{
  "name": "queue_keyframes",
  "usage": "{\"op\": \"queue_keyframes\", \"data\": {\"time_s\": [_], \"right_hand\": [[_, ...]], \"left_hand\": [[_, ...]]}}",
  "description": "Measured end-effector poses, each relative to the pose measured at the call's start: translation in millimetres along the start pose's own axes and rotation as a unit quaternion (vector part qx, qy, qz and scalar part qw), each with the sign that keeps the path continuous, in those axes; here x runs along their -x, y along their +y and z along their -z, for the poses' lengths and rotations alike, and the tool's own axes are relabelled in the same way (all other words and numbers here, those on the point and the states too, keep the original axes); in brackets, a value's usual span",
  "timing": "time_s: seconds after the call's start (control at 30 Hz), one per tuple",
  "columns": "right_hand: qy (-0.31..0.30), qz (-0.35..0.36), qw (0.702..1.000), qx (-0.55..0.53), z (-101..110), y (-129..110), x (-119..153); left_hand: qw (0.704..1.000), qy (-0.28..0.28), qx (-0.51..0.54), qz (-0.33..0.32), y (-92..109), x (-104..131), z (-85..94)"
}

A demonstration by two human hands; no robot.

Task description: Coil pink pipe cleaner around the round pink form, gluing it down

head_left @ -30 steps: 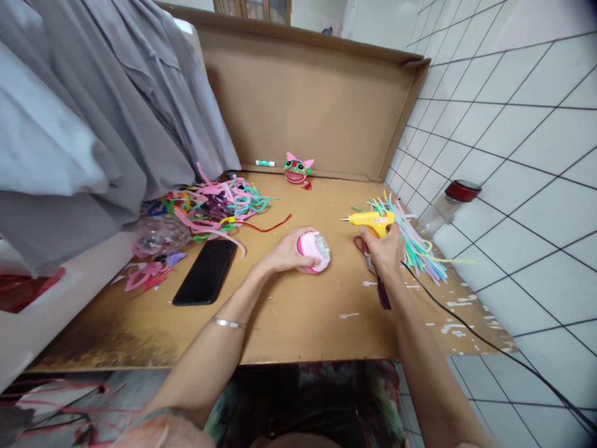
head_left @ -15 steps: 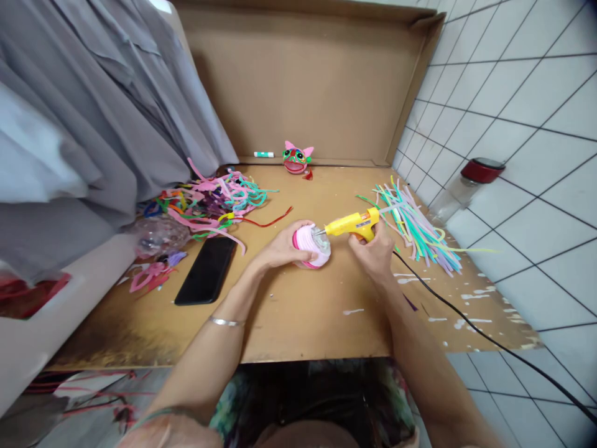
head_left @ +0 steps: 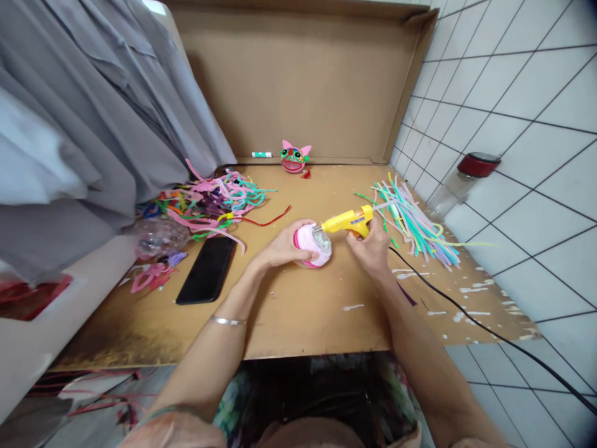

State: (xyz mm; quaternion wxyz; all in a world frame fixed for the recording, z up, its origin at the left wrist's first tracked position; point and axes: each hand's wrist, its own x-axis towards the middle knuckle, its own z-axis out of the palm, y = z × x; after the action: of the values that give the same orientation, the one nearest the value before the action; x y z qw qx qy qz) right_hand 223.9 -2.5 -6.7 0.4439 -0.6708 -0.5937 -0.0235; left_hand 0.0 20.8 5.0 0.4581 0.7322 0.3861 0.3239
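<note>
My left hand (head_left: pixel 290 242) is closed around a rounded piece wrapped in pink fuzzy strands (head_left: pixel 306 241), held above the middle of the table. A greyish, clear-looking patch shows on its right side. In my right hand (head_left: pixel 372 247) is a yellow hot glue gun (head_left: pixel 349 221), with a glue stick out of its back. Its metal nozzle points left and meets the upper edge of that patch; whether it touches I cannot tell. A black cord trails from the glue gun toward the lower right.
Tangled pipe cleaners (head_left: pixel 224 196) and a black phone (head_left: pixel 206 270) lie on the left. Straight pastel pipe cleaners (head_left: pixel 415 218) spread on the right beside a red-lidded jar (head_left: pixel 459 186). At the back stand a pink-eared animal-face figure (head_left: pixel 293 158), a glue tube (head_left: pixel 262 154) and a cardboard panel (head_left: pixel 298 81).
The glue gun and my right hand have shifted slightly left, the nozzle moving to the patch's upper edge. My left hand still holds the pink piece, turned a little. The view has shifted slightly.
</note>
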Motion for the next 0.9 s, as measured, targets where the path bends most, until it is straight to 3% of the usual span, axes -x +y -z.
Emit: {"op": "queue_keyframes", "data": {"time_s": [0.9], "right_hand": [[-0.015,0.011,1.0,-0.012,-0.3,5.7,-1.9]], "left_hand": [[1.0,0.003,0.014,-0.01,-2.3,-0.5,-0.3]]}}
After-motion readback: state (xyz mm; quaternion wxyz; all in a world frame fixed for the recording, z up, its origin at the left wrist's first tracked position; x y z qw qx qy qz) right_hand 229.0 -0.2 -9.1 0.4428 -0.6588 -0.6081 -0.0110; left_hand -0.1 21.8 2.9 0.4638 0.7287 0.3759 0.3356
